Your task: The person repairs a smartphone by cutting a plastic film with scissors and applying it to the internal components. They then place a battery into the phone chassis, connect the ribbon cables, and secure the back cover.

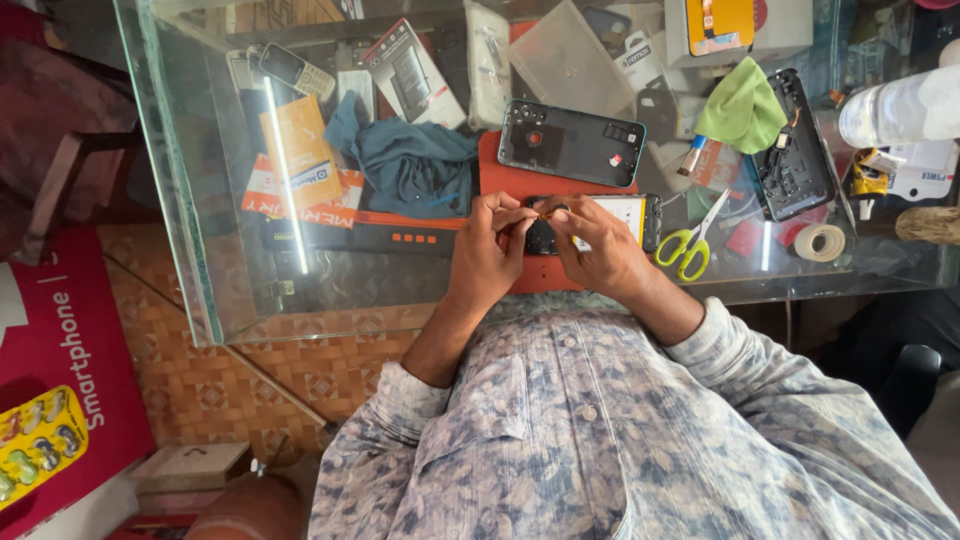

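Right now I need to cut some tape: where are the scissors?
In the head view, the yellow-handled scissors lie on the glass table, just beyond the right hand, between the opened phone and the roll of tape.

This looks like a small phone repair shop. A glass counter [190, 250] serves as the bench, and it is crowded with opened handsets — a phone back cover [570, 143] with camera cut-outs, another stripped phone body [795, 150], an old keypad phone [297, 68]. Boxed spare parts [410, 72] and retail packets lie among them, beside scissors [690, 245], a tape roll [820, 242] and cleaning cloths [742, 105]. A red poster [60, 350] advertising phones leans at the floor — probably shop signage, though only part of it shows.
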